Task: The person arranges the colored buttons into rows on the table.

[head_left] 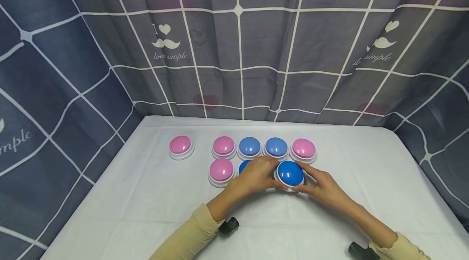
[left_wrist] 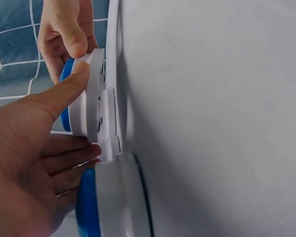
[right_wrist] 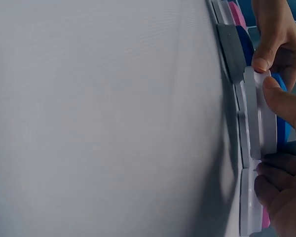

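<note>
Both hands hold one round push button [head_left: 290, 173] with a glossy blue dome and a white base. Its base sits slightly raised off the table, with the underside showing in the left wrist view [left_wrist: 92, 101]. My left hand [head_left: 257, 175] grips its left side, thumb at the near edge. On the opposite side my right hand [head_left: 324, 187] holds the rim between thumb and fingers. Partly hidden behind the left hand is another blue button [head_left: 243, 166], with a pink button [head_left: 221, 170] to its left.
Behind the hands runs a row of a pink button [head_left: 224, 146], two blue buttons [head_left: 250, 146] and another pink button [head_left: 303, 148]. A separate pink button [head_left: 180, 145] sits farther left. The white-covered table [head_left: 146, 211] is bordered by grey checked curtains [head_left: 256, 40].
</note>
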{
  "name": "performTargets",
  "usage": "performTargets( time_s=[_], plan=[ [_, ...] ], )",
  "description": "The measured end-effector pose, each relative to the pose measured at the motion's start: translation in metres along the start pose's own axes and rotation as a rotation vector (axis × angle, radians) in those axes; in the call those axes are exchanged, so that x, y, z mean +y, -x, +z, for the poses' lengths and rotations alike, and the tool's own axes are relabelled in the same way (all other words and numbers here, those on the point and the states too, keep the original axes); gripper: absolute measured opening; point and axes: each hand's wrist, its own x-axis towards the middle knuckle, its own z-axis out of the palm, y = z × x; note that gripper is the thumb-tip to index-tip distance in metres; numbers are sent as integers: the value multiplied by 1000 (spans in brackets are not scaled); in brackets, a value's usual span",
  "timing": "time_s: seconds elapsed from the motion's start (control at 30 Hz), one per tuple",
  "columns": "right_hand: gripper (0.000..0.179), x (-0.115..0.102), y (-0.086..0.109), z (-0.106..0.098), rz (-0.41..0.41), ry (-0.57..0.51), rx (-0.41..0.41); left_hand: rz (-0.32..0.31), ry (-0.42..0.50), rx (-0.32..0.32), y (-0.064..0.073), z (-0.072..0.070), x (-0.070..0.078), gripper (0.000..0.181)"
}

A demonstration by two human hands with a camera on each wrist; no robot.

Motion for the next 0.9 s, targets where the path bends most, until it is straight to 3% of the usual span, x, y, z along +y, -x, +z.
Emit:
performTargets(
  time_s=[0.2,0.5,0.9],
  plan=[
    [77,5,-1,10,-8,30,11,0,-70,-3,1,7,-4,63],
    [78,1,-5,19,8,38,10,5,-157,-14,5,4,-7,60],
    [77,-7,-14,21,26,61,12,-7,-183,-1,8,1,-13,62]
  ],
)
